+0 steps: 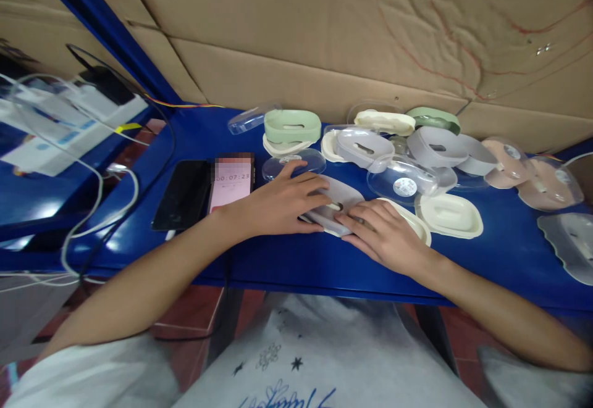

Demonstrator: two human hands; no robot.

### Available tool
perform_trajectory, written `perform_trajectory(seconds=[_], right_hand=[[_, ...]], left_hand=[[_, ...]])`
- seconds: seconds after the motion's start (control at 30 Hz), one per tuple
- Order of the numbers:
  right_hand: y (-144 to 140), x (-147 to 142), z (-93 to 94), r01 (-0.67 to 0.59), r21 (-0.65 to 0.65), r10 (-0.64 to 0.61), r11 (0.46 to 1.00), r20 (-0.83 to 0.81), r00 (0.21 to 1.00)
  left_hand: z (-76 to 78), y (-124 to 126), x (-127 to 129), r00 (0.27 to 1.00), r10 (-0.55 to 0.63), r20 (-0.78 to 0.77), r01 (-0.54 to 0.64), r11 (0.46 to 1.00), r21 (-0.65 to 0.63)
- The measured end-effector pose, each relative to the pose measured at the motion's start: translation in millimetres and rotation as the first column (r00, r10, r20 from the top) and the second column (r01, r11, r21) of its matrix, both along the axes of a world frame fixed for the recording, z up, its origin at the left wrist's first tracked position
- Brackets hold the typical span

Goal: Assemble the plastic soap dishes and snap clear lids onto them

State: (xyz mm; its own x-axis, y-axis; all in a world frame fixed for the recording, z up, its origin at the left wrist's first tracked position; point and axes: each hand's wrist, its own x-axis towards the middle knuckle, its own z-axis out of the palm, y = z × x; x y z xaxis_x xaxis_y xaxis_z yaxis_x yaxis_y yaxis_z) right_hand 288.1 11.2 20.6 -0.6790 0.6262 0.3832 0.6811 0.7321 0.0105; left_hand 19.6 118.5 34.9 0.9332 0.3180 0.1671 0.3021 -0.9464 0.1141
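Grey oval soap dish sits on blue worktop; left hand splayed over it, right hand fingers bent at its right end, can't tell if either grips; uneven pressure could skid it into cream tray

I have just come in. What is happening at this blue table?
A person's left hand and right hand are both on a grey oval piece near the front of the blue table. A green piece lies farther back, a cream piece to the right, and a phone to the left shows digits.
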Motion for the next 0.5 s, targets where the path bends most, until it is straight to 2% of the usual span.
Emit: perform_trajectory(seconds=[0.13,0.2,0.33,0.43,0.5], right_hand=[[-1,-3,-2.1,0.001,0.026,-0.001,1.0,0.026,1.0],[-1,-4,-2.4,0.007,0.025,-0.008,1.0,0.02,1.0],[0,-1,-3.3,0.029,-0.007,-0.029,1.0,0.017,0.999],[2,4,-5.7,0.035,-0.04,-0.033,0.999,0.03,0.999],[4,8,-7.6,0.024,-0.053,-0.024,0.998,0.009,1.0]], left_hand=[[3.8,1,-2,0.999,-0.014,0.035,0.015,1.0,-0.019],[9.0,4,-7,0.997,0.023,0.075,-0.02,0.998,-0.052],[19.9,11,-19,0.975,0.221,0.021,-0.215,0.963,-0.16],[20.5,19,-26,0.9,0.436,-0.004,-0.428,0.881,-0.202],[17.8,24,-27,0.86,0.51,-0.02,-0.501,0.836,-0.222]])
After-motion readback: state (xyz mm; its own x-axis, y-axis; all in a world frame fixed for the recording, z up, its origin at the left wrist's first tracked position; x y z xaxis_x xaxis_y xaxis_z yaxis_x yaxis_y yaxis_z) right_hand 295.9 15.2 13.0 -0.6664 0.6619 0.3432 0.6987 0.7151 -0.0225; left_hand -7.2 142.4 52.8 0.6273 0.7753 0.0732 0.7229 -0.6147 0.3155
